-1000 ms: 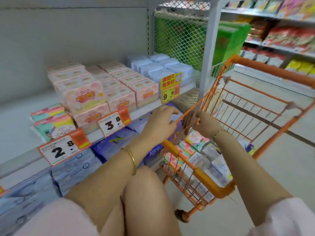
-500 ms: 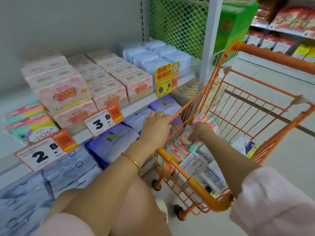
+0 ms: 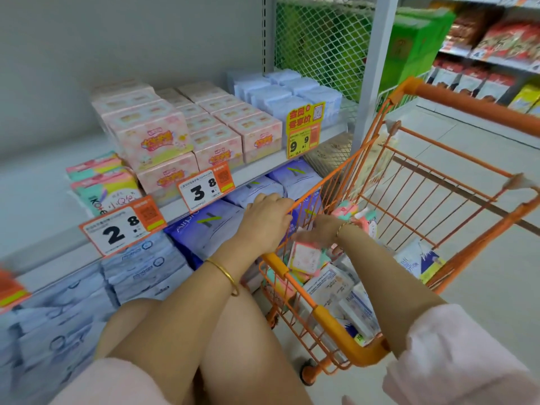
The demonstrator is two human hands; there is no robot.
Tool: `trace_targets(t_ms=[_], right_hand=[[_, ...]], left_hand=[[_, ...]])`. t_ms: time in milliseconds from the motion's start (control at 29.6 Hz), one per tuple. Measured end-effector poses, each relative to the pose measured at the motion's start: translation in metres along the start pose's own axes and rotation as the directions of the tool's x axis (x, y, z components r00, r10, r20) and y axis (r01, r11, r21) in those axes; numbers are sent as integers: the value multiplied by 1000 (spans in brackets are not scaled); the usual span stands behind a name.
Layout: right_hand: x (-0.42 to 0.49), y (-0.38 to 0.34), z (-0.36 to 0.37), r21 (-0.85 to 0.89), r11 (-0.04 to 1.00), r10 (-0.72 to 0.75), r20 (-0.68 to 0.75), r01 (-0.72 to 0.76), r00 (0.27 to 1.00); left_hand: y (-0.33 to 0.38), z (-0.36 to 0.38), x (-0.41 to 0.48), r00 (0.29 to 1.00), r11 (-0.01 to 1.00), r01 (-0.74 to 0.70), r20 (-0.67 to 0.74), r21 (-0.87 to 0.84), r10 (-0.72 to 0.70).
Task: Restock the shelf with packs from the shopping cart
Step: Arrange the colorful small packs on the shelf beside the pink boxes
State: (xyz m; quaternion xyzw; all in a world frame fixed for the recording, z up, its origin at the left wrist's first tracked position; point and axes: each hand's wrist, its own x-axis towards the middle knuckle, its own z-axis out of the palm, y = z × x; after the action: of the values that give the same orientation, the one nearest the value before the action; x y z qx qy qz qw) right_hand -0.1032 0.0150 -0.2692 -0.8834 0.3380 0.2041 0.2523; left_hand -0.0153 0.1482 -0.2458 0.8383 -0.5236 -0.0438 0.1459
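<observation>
Since half a second ago the right hand [image 3: 320, 230] has drawn back toward the near corner of the shopping cart [image 3: 339, 328], and its fingers now pinch a pink-edged pack [image 3: 305, 257] inside the basket. Just beside it, the left hand [image 3: 264, 222] grips the cart's wire rim. Beyond the left hand, the shelf [image 3: 254, 171] carries pink boxes [image 3: 216, 135].

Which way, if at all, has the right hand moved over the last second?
Yes. The right hand has dropped from the cart rim down into the basket, nearer the person, to a pink pack.
</observation>
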Motion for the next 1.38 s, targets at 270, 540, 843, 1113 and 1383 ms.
trace_targets(t_ms=[270,540,843,1113,1383], right_hand=[[-14,-29,7,-53,996,-62,144,70,988],[-97,-22,-46,353,796,-451,-196,491,871],[-104,-95,-35,222,494,-729,-422,841,540],[-102,-168,-18,408,394,-717,-424,823,554],[-89,-222,6,281,477,-703,-448,833,553]], left_hand=[[-18,-1,-17,1000,998,5,-26,-70,-7],[-10,-14,-22,967,954,-32,-250,-297,-45],[-45,-109,-75,887,307,461,421,-833,-191],[-106,-155,-136,916,272,310,209,-911,-342],[-160,-207,-169,773,436,139,-178,-889,-609]])
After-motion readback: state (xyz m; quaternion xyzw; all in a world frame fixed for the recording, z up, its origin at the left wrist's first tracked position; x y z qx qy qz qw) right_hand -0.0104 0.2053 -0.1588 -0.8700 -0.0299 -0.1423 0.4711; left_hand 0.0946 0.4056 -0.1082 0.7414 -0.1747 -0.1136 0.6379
